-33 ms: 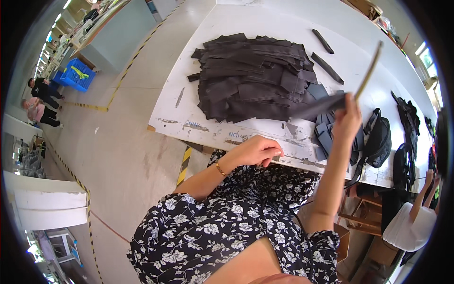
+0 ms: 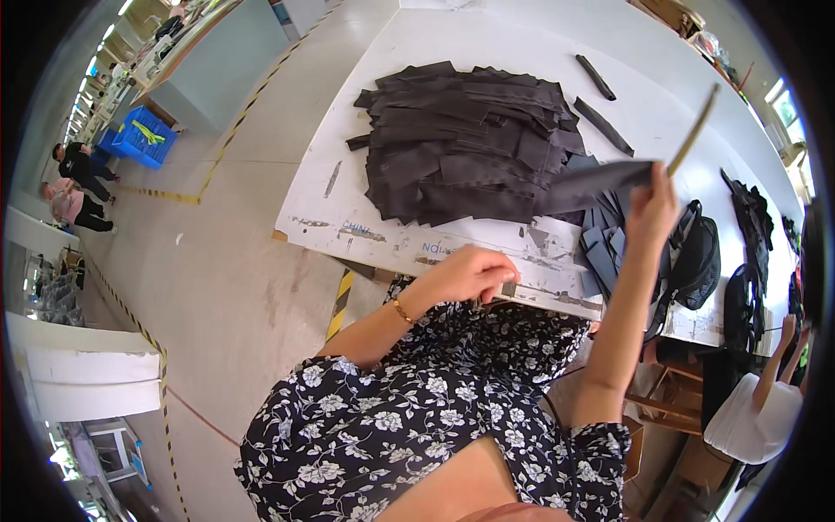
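Nearest: black floral-print dress [image 2: 409, 435] filling lower frame. Left hand [image 2: 465, 274] curled at near edge of white worktop desk [image 2: 348, 187], fingers closed over a small dark object, too hidden to identify; gold bracelet [image 2: 402, 311] on wrist. Right hand [image 2: 652, 209] raised above desk, grip clenched on long dark grey fabric strip [image 2: 596, 181] plus thin tan stick-like strip [image 2: 693, 132] angled up-right. Beyond: smaller stack of grey-blue cut pieces [image 2: 604, 244] just beside right forearm, then big heap of dark grey fabric strips [image 2: 461, 148] mid-desk, two loose dark strips [image 2: 600, 100] further back. Progress, judged: one strip lifted off, heap barely dented, bulk left. Hard to read: what the stick is, left-hand contents, black bags [image 2: 696, 252] at right partly cut off, another person's white sleeve [image 2: 757, 418] at frame rim.
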Tool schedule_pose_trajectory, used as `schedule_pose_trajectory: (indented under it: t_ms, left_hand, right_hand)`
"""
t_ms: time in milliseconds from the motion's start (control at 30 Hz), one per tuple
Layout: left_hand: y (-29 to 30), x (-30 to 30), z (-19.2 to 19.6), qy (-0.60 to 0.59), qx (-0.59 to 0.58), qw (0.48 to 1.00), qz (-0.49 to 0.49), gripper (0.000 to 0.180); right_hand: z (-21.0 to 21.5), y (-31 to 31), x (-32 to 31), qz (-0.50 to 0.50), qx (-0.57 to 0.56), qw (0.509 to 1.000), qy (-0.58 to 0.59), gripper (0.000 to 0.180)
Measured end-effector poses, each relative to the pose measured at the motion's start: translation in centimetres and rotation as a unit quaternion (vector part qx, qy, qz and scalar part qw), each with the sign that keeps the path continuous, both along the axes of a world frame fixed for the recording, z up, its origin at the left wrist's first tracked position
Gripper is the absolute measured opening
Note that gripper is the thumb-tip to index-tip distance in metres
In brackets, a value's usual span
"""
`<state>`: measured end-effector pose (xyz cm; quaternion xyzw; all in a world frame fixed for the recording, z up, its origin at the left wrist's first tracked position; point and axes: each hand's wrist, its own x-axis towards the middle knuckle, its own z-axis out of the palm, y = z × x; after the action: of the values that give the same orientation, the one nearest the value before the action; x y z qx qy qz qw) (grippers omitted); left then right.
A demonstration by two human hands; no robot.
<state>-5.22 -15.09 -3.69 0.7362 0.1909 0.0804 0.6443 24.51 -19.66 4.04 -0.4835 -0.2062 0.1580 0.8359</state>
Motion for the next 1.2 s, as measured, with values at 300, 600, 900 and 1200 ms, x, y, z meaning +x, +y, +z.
schedule_pose_trajectory:
  t_ms: [300, 600, 900, 1200]
  left_hand:
    - [8.1, 3.2, 4.1, -0.161, 0.417, 0.860, 0.248, 0.008]
    - [12.0, 11.4, 2.9, 0.020, 0.567, 0.785, 0.251, 0.032]
    - [6.5, 10.1, 3.6, -0.183, 0.162, 0.906, 0.345, 0.029]
    - [1.8, 5.4, 2.8, -0.170, -0.245, 0.917, 0.264, 0.033]
  right_hand:
    - [-1.8, -0.4, 2.5, 0.022, -0.147, 0.981, -0.122, 0.035]
    - [-5.3, -6.7, -3.5, 0.053, -0.268, 0.923, -0.272, 0.023]
    - [-5.9, -3.0, -11.2, 0.020, -0.234, 0.851, -0.470, 0.034]
    - [-7.3, -2.5, -11.5, -0.006, -0.102, 0.932, -0.348, 0.015]
